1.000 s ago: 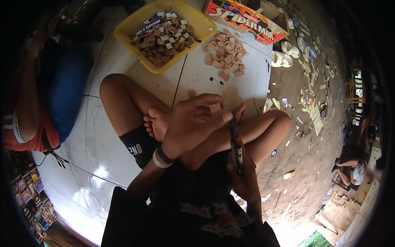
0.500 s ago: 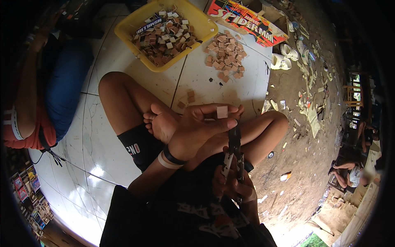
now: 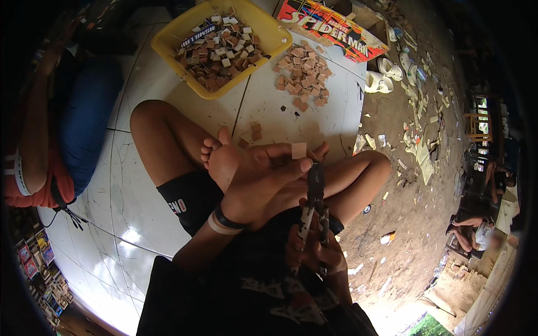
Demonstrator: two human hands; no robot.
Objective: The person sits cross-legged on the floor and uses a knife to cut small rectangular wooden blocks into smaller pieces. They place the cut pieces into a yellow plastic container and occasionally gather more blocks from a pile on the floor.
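Observation:
Over my crossed legs, my left hand (image 3: 263, 171) pinches a small square tan tile (image 3: 299, 150) between thumb and fingers. My right hand (image 3: 315, 253), nearer my body, is wrapped round the handles of dark, worn pliers (image 3: 316, 185). Their head points away from me, right beside my left thumb tip and just below the tile. Whether the jaws touch the tile or the thumb I cannot tell. A few loose tan tiles (image 3: 256, 131) lie on the floor just beyond my left hand.
Ahead stands a yellow basin (image 3: 166, 49) of brown and white pieces. Beside it are a heap of tan tiles (image 3: 305, 73) and a colourful printed board (image 3: 330, 28). White footwear (image 3: 379, 83) and scraps lie on dirt to the right. Another person's blue-clad leg (image 3: 92, 120) is at left.
My foot's toes have tipped upward. The tile and the pliers keep nearly the same places, both hands still holding on; the whole view has shifted slightly.

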